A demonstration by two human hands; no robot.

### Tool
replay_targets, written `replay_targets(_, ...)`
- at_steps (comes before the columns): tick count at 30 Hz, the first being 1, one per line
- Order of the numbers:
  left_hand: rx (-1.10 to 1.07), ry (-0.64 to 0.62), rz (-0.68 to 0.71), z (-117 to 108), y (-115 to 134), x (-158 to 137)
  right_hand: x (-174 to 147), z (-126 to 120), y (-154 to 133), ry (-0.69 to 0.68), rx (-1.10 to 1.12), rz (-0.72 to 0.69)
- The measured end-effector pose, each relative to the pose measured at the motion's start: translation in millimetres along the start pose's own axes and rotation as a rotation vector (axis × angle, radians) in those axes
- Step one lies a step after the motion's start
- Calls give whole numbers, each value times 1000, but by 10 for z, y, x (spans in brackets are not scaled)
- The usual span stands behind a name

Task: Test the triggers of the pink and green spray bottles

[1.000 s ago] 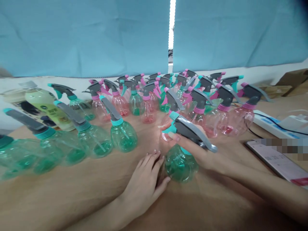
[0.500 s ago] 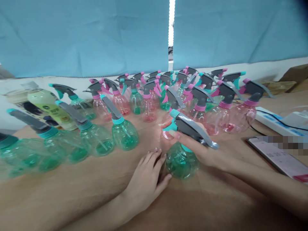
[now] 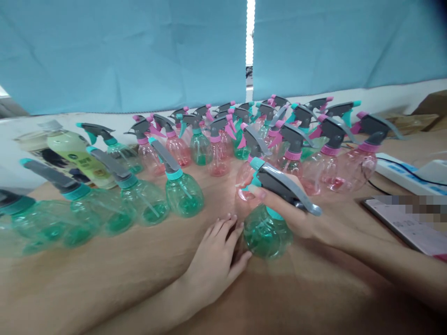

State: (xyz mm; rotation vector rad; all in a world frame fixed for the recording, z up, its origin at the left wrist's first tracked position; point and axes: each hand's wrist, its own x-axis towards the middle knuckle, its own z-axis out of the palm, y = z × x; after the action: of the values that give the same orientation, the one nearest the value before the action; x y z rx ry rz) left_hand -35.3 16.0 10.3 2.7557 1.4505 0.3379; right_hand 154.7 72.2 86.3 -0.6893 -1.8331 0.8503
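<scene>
A green spray bottle (image 3: 268,232) with a grey head and turquoise nozzle stands in front of me, its head pointing to the left. My right hand (image 3: 291,204) is wrapped round the neck and head of this bottle, with a finger at the turquoise trigger. On the table just left of the bottle's base, my left hand (image 3: 218,249) lies palm down with fingers spread, holding nothing. Its thumb and fingertips come close to the bottle; whether they touch it I cannot tell.
Several green spray bottles (image 3: 184,193) form a row on the left. Pink and green ones (image 3: 220,158) crowd the back. A labelled bottle (image 3: 82,156) stands behind the left row. At right are a phone (image 3: 401,225), a power strip (image 3: 401,172) and a cardboard box (image 3: 431,109).
The view has shifted slightly, so most things appear a little further right. My right finger has drawn the trigger back a little toward the neck. My left hand stays beside the bottle.
</scene>
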Motion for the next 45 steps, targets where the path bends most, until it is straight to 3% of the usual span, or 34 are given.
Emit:
replay_targets(11,-24,40,-1,-2,3,-5,0,23,37,78,-76,-45)
replay_targets(21,-21,27,-2,3,4,-6,-26,18,61,-1,2,24)
replay_targets(45,-11,33,-1,4,1,-4,-18,17,63,-7,45,65)
